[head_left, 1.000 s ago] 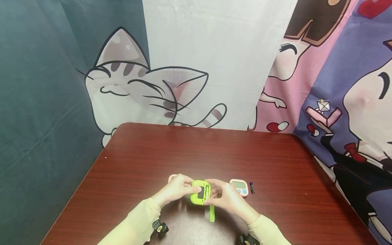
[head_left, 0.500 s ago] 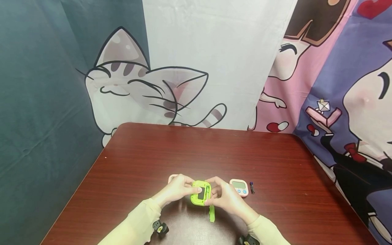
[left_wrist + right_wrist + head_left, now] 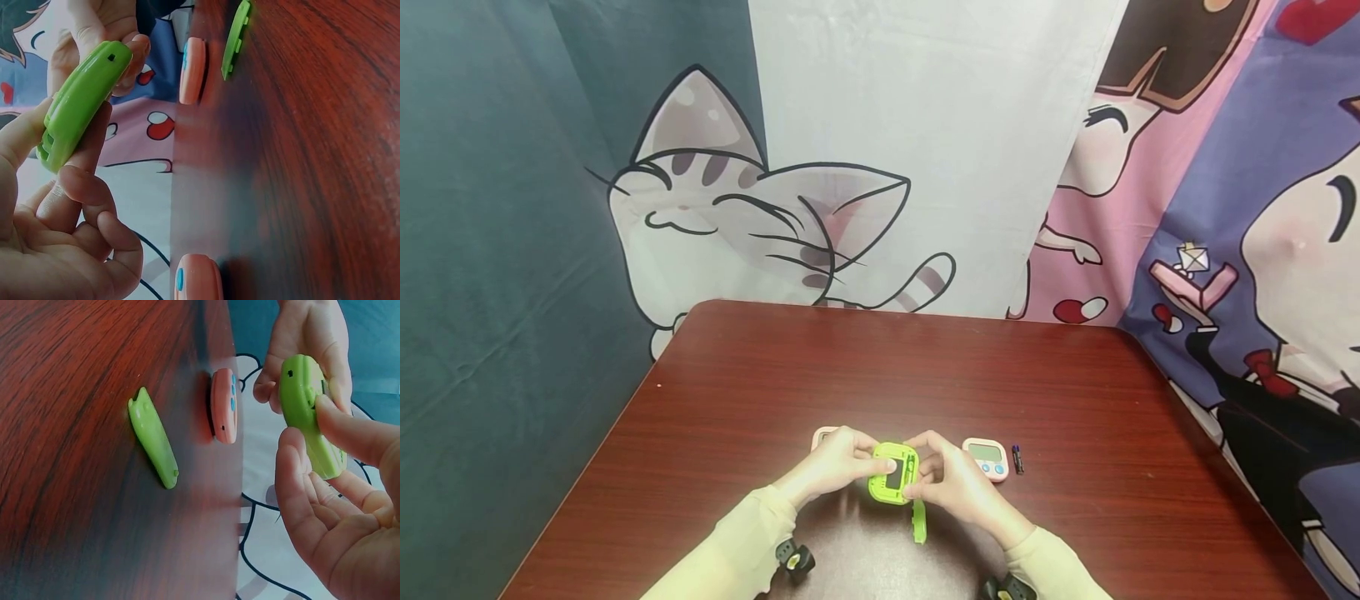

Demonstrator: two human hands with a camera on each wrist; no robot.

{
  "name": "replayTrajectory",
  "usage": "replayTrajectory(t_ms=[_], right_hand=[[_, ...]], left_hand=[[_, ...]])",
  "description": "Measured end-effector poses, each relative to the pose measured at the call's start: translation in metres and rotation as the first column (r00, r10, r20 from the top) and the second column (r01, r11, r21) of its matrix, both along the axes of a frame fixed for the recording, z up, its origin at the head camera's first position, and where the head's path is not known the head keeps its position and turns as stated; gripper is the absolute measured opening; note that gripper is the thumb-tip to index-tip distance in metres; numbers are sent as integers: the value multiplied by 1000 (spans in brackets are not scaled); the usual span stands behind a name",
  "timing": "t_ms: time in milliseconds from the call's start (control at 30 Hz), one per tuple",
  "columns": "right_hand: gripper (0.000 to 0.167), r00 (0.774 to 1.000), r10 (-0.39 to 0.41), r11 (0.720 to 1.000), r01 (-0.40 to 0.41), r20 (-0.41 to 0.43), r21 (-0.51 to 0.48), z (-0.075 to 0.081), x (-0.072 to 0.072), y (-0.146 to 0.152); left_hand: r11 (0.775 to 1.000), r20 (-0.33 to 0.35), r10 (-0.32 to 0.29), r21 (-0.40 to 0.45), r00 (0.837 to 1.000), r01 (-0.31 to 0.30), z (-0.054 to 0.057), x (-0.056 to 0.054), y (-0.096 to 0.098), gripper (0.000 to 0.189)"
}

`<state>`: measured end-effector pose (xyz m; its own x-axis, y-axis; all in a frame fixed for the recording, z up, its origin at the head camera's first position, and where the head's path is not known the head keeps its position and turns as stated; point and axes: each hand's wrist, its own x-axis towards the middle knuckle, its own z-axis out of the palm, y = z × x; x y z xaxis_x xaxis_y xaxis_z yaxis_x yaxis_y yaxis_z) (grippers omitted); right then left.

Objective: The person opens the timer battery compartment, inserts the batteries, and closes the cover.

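A green digital timer [image 3: 886, 493], back side up, is held above the table between both hands. My left hand [image 3: 838, 457] pinches its left side, thumb on the dark panel of its back. My right hand [image 3: 961, 487] grips its right edge by the open, narrow battery slot. In the right wrist view, that hand's thumb and fingers lie on either side of the timer [image 3: 295, 403]. On the table below lies the long green battery cover [image 3: 919, 525], apart from the timer; its small tabs show on the cover [image 3: 235, 40] in the left wrist view.
A pink timer [image 3: 987, 453] with blue buttons lies just beyond my right hand, and a dark battery [image 3: 1017, 460] sits to its right. Another pink timer [image 3: 820, 436] is partly hidden behind my left hand. Printed curtains [image 3: 865, 100] hang behind the brown table [image 3: 880, 367].
The green timer has shifted slightly to the right, with both hands keeping their hold. Its battery slot looks darker than a second ago. The cover stays where it lay.
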<state>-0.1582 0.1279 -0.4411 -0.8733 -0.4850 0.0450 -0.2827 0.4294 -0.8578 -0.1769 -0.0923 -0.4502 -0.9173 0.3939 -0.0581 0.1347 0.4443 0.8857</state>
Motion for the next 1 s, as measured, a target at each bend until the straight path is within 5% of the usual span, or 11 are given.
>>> replayTrajectory(t_ms=[800,1000], right_hand=[[56,993,-23,996,33,-113,85,-10,2,0],[50,983,4,984,30,-186,177,-15,2,4]], left_hand=[[999,-15,36,0,999,-36,-4,-1,-5,32],[993,61,2,117,998,-9,-7,-7,-12,36]])
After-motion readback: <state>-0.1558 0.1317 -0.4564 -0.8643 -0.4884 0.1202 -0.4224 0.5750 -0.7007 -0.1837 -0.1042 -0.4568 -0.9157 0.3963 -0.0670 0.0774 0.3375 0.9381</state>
